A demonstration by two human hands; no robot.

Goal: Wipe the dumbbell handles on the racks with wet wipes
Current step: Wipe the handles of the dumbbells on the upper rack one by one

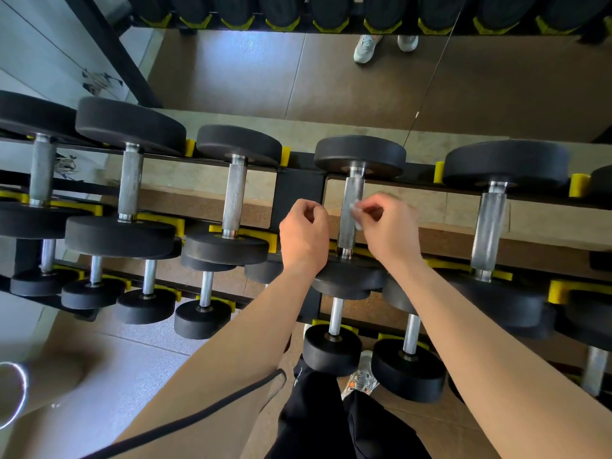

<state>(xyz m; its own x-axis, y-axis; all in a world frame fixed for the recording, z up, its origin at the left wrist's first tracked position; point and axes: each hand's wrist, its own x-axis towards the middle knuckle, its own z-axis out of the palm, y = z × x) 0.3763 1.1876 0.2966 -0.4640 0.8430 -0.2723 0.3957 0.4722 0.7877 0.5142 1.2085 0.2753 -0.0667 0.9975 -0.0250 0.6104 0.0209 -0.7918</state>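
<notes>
The right hand (387, 226) pinches a small crumpled wet wipe (355, 210) between thumb and fingertips and holds it against the near side of the handle (351, 193) of a top-tier dumbbell (359, 154), about midway along the bar. The left hand (303, 230) hangs just beside that handle, over the black upright of the rack (298, 190), fingers curled in to the palm with nothing showing in them; it does not touch the bar. The likeliest fault is a partial clean: the wipe meets one flank of the bar only, so the far side and the underside would be missed unless the hand wraps round or the bar is turned. The knurled steel looks rough enough to snag so small a scrap and tear it or leave lint behind; a wipe this bunched may also be drying out, though that cannot be judged from here. The grip is a light pinch, not a wrap, so a hard stroke could pull the wipe free and drop it through the open frame onto the lower dumbbells (332, 349) or the floor. Strokes run right to the ends could jam the fingertips against the black heads; with no hand steadying it, the dumbbell might rock in its yellow cradles (284, 156).
</notes>
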